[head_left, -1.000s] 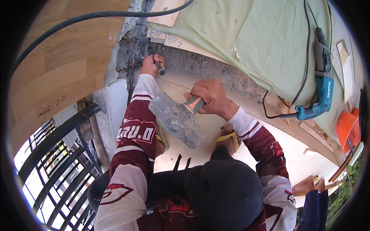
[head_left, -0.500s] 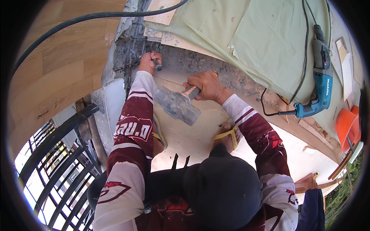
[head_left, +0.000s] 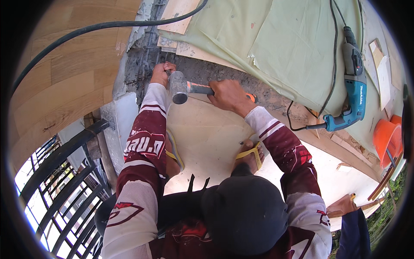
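My left hand is wrapped round a dark metal chisel, of which only a short end shows beside the fingers. It is held against the rough broken concrete near the wall corner. In my right hand is a club hammer with a grey steel head and a black and orange handle, gripped about midway. The hammer head sits right at the chisel's end, close to my left knuckles. Whether the two touch I cannot tell. The chisel's tip is hidden behind my left hand.
A blue power drill with a black cord lies on a pale green sheet to the right. Beyond it is an orange hard hat. A thick black cable crosses the upper left. Black metal railings stand lower left.
The hammer head has swung up and away from my body to the chisel's end, its handle turning nearly level. My left hand keeps its hold on the chisel. The whole view has shifted slightly.
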Available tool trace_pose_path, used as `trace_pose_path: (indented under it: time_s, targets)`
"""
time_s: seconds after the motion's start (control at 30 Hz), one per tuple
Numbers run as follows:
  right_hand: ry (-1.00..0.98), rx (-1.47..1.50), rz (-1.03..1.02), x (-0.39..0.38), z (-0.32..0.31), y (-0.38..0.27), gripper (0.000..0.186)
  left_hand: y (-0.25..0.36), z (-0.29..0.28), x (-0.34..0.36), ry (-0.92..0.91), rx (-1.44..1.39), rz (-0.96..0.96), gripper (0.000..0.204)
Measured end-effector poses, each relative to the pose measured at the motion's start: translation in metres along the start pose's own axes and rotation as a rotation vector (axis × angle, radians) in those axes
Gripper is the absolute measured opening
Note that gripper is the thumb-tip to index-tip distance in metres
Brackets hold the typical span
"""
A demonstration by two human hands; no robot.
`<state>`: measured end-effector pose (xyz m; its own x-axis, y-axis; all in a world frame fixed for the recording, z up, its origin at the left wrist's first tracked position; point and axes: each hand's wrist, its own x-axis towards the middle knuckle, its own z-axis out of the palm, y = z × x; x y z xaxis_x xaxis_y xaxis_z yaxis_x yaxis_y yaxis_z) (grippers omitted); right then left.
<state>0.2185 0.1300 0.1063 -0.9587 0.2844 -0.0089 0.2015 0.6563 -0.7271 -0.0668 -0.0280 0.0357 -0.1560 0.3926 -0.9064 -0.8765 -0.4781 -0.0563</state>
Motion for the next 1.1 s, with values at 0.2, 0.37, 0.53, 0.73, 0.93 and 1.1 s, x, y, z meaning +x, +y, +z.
trace_pose_path:
  time_s: [0.2,0.37,0.53,0.73,0.93,1.1]
  targets:
    - [0.157,0.365,-0.391,-0.011,0.001,-0.012,0.013,0.008,-0.002,0.005,0.063,0.094,0.060,0.020]
    - [-0.009,0.120,0.129,0.017,-0.001,-0.004,0.013,0.022,-0.006,0.002,0.092,0.122,0.076,0.021]
    - [0.064,0.420,-0.098,-0.005,-0.001,-0.014,0.015,0.019,-0.010,0.000,0.028,0.060,-0.047,0.021]
    - [-0.147,0.027,-0.027,0.015,0.001,-0.016,0.014,0.013,0.009,0.000,0.079,0.024,0.022,0.018]
    - [-0.139,0.237,-0.221,-0.008,0.005,-0.038,0.016,0.021,0.001,0.003,0.058,0.034,-0.018,0.015]
    - [-0.116,0.202,-0.098,0.024,0.010,-0.016,0.018,0.031,-0.024,0.005,0.097,0.216,0.088,0.027]
